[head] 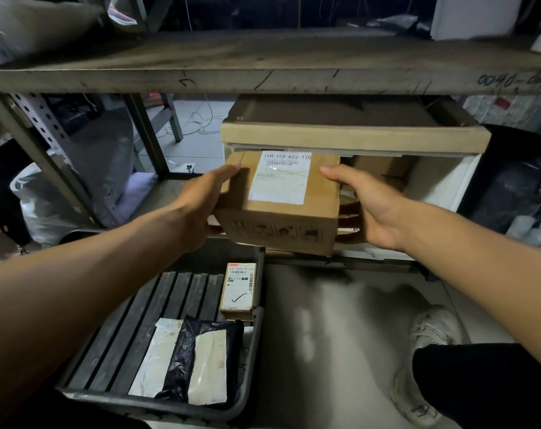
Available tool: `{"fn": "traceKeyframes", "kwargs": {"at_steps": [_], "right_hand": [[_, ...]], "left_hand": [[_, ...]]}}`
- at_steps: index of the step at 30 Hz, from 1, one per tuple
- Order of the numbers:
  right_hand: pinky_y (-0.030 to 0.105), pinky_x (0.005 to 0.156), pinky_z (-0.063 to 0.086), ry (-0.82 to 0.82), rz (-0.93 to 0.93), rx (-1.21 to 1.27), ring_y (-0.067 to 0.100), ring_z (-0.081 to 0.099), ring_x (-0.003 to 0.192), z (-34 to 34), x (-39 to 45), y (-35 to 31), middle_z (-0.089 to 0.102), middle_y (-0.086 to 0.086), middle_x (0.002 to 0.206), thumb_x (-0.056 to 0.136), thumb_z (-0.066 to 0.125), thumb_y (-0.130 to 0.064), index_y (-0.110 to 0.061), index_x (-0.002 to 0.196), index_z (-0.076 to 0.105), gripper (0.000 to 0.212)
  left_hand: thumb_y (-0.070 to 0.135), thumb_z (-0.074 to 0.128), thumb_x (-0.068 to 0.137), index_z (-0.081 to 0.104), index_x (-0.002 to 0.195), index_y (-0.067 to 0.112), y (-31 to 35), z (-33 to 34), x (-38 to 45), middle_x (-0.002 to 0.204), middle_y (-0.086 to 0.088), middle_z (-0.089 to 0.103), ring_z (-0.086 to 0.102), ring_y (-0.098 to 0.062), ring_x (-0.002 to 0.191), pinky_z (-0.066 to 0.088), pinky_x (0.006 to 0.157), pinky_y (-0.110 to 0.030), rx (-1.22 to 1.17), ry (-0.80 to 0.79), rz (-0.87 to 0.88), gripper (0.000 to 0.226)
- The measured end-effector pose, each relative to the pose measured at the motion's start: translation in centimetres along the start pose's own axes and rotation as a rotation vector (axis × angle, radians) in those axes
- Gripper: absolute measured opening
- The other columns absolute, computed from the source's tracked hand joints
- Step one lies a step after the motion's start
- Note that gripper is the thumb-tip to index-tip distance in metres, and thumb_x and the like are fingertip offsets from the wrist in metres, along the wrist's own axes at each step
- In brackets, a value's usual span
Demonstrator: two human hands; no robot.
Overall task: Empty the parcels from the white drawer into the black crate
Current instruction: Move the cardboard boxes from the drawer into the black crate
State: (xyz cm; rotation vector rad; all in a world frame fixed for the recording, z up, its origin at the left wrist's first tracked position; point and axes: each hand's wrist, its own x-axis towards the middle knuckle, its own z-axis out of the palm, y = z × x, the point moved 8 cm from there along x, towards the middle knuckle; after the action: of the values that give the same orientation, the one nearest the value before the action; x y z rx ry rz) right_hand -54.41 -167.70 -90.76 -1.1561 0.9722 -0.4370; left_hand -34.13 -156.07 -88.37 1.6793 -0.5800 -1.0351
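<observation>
Above front edge of white drawer [442, 184]: cardboard parcel [281, 205] gripped from both sides, left hand [201, 202] on left face, right hand [368, 205] on right. Below left: black crate [250, 351] holding small labelled box [238, 289], black mailer bag [198, 360].

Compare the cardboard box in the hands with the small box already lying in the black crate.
The held cardboard box is plainly larger; the small box is slim and narrow.
The held box is gripped from both sides by the left hand and right hand, above the crate; the small box lies in the black crate.
Both are brown cardboard with white labels.
</observation>
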Motion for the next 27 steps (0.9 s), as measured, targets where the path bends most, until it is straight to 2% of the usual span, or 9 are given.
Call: {"fn": "traceKeyframes", "kwargs": {"at_steps": [3,6,9,13,15,20,24,25,27], "right_hand": [[0.047,0.101,0.048,0.009,0.011,0.045,0.034,0.068,0.113,0.3,-0.1,-0.1,0.073,0.013,0.120,0.061,0.078,-0.066,-0.028,0.125,0.066,0.076],[0.043,0.094,0.051,-0.020,0.034,0.051,0.030,0.068,0.110,0.7,-0.2,0.1,0.074,0.011,0.116,0.062,0.074,-0.075,-0.032,0.122,0.068,0.074],[0.054,0.092,0.051,-0.076,0.064,0.014,0.028,0.071,0.097,1.1,-0.8,0.0,0.077,0.007,0.104,0.058,0.072,-0.076,-0.034,0.113,0.071,0.070],[0.062,0.088,0.054,-0.082,0.028,0.082,0.032,0.071,0.096,1.6,-1.4,-0.9,0.075,0.010,0.098,0.080,0.067,-0.063,-0.028,0.110,0.069,0.046],[0.060,0.087,0.056,-0.067,0.024,0.119,0.033,0.071,0.097,1.8,-1.4,-0.9,0.076,0.011,0.094,0.086,0.064,-0.060,-0.027,0.108,0.069,0.041],[0.070,0.090,0.049,-0.186,0.079,0.034,0.039,0.064,0.116,3.9,-1.3,0.6,0.066,0.013,0.130,0.066,0.071,-0.064,-0.034,0.133,0.059,0.074],[0.078,0.098,0.035,-0.264,0.090,-0.019,0.038,0.057,0.125,3.7,-2.0,0.5,0.060,0.008,0.139,0.066,0.066,-0.066,-0.042,0.134,0.056,0.073],[0.073,0.101,0.036,-0.303,0.081,-0.036,0.035,0.061,0.121,3.5,-2.1,0.3,0.064,0.008,0.134,0.070,0.061,-0.069,-0.040,0.132,0.059,0.069],[0.059,0.101,0.042,-0.346,0.056,-0.068,0.030,0.069,0.107,2.9,-2.2,-0.3,0.072,0.009,0.121,0.078,0.052,-0.074,-0.033,0.128,0.065,0.067]], "left_hand": [[0.059,0.053,0.092,0.055,0.114,0.031,0.8,0.5,-0.4,0.115,-0.003,0.060,0.058,-0.028,0.104,0.051,0.080,-0.050,-0.026,-0.147,-0.006,0.036],[0.059,0.055,0.089,0.051,0.121,0.030,0.8,0.3,-0.6,0.123,-0.007,0.056,0.056,-0.037,0.113,0.047,0.096,-0.064,-0.009,-0.189,-0.030,0.043],[0.050,0.058,0.092,0.051,0.107,0.028,0.8,-0.5,-0.5,0.124,-0.010,0.055,0.053,-0.037,0.119,0.046,0.099,-0.061,-0.007,-0.129,-0.013,0.027],[0.054,0.058,0.090,0.043,0.135,0.020,0.8,-0.6,-0.3,0.133,-0.013,0.052,0.051,-0.037,0.125,0.043,0.105,-0.054,-0.088,-0.061,0.053,0.058],[0.054,0.059,0.088,0.041,0.138,0.018,0.9,0.0,-0.5,0.134,-0.013,0.052,0.049,-0.036,0.126,0.042,0.104,-0.048,-0.151,-0.049,0.088,0.064],[0.055,0.062,0.088,0.051,0.121,0.024,0.8,1.9,-0.7,0.115,-0.005,0.066,0.061,-0.029,0.112,0.050,0.095,-0.048,-0.222,-0.039,0.064,0.047],[0.060,0.058,0.088,0.046,0.135,0.028,-0.3,2.5,-0.7,0.120,-0.010,0.063,0.063,-0.032,0.103,0.059,0.061,-0.043,-0.164,-0.125,-0.031,0.058],[0.062,0.058,0.088,0.050,0.133,0.029,-0.3,2.3,-0.7,0.122,-0.011,0.063,0.063,-0.033,0.106,0.059,0.066,-0.043,-0.124,-0.154,-0.027,0.056],[0.067,0.061,0.080,0.061,0.125,0.028,-0.7,2.5,-0.5,0.126,-0.012,0.066,0.062,-0.037,0.115,0.053,0.091,-0.051,-0.041,-0.245,-0.021,0.059]]}}
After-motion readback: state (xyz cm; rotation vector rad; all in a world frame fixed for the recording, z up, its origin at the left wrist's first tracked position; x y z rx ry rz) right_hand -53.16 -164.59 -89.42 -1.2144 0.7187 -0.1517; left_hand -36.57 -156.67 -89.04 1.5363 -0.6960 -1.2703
